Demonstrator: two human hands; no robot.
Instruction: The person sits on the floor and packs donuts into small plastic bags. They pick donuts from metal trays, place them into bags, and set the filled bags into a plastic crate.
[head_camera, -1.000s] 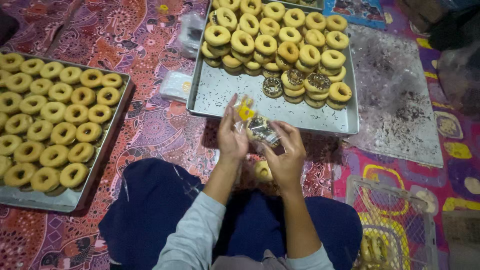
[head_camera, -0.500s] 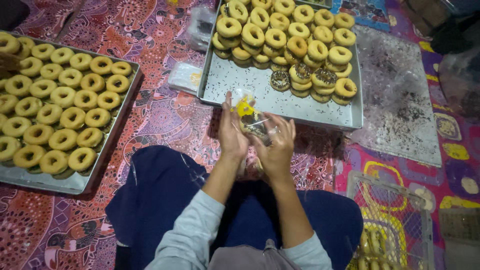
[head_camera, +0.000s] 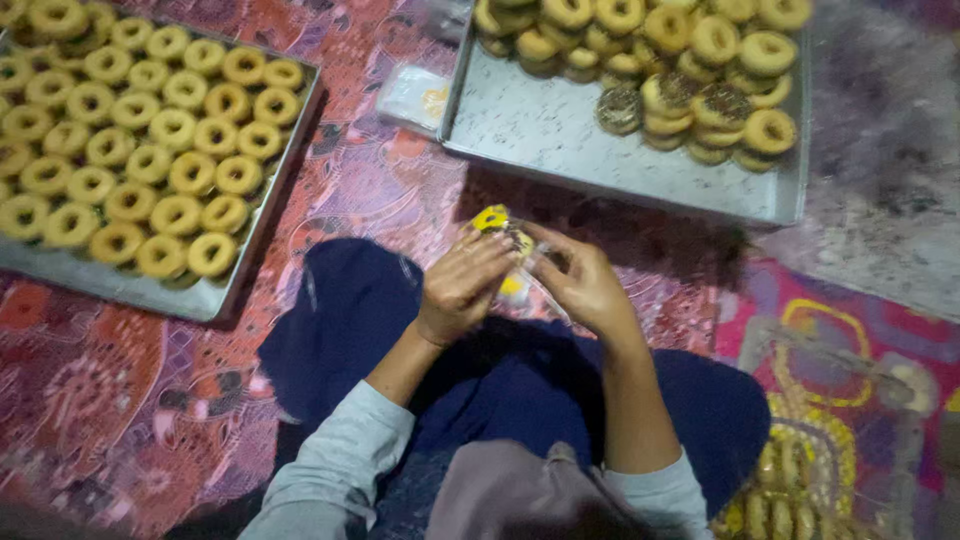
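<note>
My left hand (head_camera: 462, 285) and my right hand (head_camera: 582, 283) meet above my lap, both closed on a small clear plastic packet (head_camera: 512, 250) with a yellow label. The packet is partly hidden by my fingers, so what is inside cannot be told. A metal tray (head_camera: 560, 135) lies just beyond my hands on the patterned mat, with ring-shaped cookies (head_camera: 700, 60) heaped at its far side, a few of them dark-topped. A second metal tray (head_camera: 215, 300) at my left holds ring cookies (head_camera: 150, 150) in neat rows.
A flat clear packet (head_camera: 415, 95) lies on the mat between the two trays. A clear plastic container (head_camera: 830, 460) with packed cookies stands at my lower right. A grey sheet (head_camera: 890, 160) dusted with crumbs lies at the right. My legs in dark blue cloth (head_camera: 350, 320) fill the foreground.
My view has tilted down and closer. Both hands have drawn back from the far tray's edge toward my lap, still holding the packet between them.
</note>
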